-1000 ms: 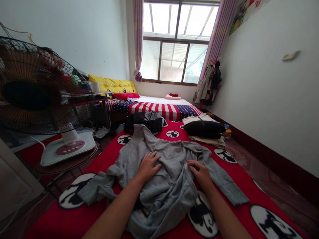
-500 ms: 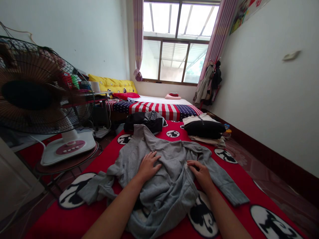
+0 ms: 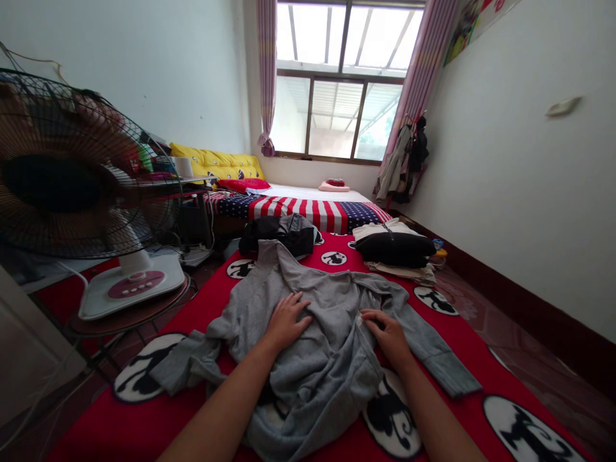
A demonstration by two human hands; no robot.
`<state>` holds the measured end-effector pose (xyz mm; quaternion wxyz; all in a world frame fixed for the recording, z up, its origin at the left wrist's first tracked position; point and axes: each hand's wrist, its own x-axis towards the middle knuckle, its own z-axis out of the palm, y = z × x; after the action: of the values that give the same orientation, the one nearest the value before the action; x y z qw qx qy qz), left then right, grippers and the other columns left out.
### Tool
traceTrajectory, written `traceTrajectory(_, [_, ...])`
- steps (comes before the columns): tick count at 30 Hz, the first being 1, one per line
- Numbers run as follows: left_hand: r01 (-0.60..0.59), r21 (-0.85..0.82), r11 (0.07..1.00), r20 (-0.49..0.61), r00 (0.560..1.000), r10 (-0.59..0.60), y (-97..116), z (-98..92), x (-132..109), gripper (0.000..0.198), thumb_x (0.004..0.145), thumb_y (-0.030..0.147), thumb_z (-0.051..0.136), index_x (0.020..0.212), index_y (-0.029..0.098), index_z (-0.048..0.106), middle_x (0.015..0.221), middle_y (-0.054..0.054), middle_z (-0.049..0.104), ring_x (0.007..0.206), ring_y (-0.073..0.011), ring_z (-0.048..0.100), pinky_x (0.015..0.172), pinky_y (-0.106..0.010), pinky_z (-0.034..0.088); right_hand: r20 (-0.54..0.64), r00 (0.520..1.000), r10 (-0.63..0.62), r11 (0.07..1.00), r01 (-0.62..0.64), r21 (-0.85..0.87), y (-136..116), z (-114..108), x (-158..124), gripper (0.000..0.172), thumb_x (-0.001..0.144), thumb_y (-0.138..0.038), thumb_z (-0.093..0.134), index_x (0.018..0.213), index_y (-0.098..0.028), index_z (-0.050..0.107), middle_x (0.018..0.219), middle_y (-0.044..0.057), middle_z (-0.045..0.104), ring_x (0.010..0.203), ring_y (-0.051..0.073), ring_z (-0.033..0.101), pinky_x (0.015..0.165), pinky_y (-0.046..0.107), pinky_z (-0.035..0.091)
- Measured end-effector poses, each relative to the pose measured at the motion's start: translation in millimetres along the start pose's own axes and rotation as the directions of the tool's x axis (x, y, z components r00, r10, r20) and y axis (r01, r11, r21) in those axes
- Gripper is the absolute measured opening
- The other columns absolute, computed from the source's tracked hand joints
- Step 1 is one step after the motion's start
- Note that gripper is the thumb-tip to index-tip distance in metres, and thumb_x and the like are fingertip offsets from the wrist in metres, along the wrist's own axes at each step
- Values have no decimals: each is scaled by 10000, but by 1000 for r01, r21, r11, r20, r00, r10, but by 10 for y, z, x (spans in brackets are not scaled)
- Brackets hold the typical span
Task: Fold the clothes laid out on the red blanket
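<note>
A grey long-sleeved sweatshirt (image 3: 327, 372) lies rumpled across a red blanket (image 3: 158, 430) printed with black and white round patches. One sleeve stretches out to the right, while the other is bunched toward the left. My left hand (image 3: 289, 321) rests flat on the cloth near its middle, fingers spread. Over on the right, my right hand (image 3: 386, 332) has thumb and fingers closed on an edge of the same sweatshirt, with a small pale spot at the fingertips.
Dark clothes (image 3: 279, 235) lie heaped at the far left of the blanket, and a folded stack (image 3: 394, 247) sits far right. A fan (image 3: 139, 282) stands on a round stool at left. Beyond is a bed with a striped cover (image 3: 298, 213), under a window.
</note>
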<state>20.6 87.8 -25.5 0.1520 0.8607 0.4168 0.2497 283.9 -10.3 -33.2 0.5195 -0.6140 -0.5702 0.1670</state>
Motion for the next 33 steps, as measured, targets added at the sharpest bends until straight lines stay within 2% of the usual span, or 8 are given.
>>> traceTrajectory(24, [13, 24, 1000, 3, 1000, -14, -16, 46, 16, 456, 818, 360, 570, 1262, 255, 567, 1445, -65, 421, 1353, -273, 331, 1122, -458, 233, -40, 999, 0, 1000, -1, -21, -23, 15, -7, 176, 745, -294, 552, 801, -199, 689, 1014, 78, 696, 989, 238, 622, 941, 397, 426])
traceTrajectory(29, [15, 4, 1000, 30, 999, -15, -47, 26, 50, 470, 788, 346, 599, 1250, 263, 582, 1438, -66, 430, 1343, -289, 346, 1109, -469, 254, -81, 997, -7, 992, -4, -129, 7, -70, 172, 217, 742, -284, 529, 869, -197, 682, 964, 65, 700, 948, 233, 632, 879, 379, 456])
traceTrajectory(33, [-16, -66, 998, 65, 998, 20, -148, -89, 223, 379, 774, 338, 604, 1135, 241, 666, 1324, -66, 556, 1227, -271, 488, 1040, -397, 364, -118, 991, 59, 977, -82, -198, 34, -93, 473, 277, 728, -259, 514, 963, -171, 632, 978, 73, 679, 712, 180, 661, 746, 333, 497])
